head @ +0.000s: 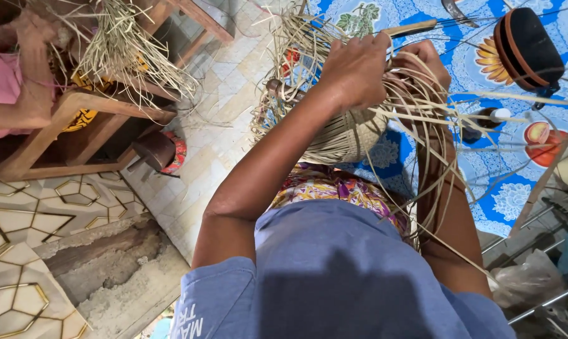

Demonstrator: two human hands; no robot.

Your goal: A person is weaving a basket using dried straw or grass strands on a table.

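- Left hand [357, 66]: fingertips buried in straw strands, grip unreadable.
- Right hand [422, 69]: mostly behind strands and left hand.
- Woven basket [346, 135]: base hidden by forearm.
- Second person [7, 88]: cut off at left edge.

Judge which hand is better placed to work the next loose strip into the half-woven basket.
Probably the right hand: it sits among the loose strips fanning off the basket. The left hand grips the weave's top, steadying it.

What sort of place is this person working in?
Probably a home or a small craft workshop where baskets are woven. Both hands work a half-woven basket of pale strips; a blue patterned mat covers the tiled floor, and another bundle of strips sits on wooden furniture.
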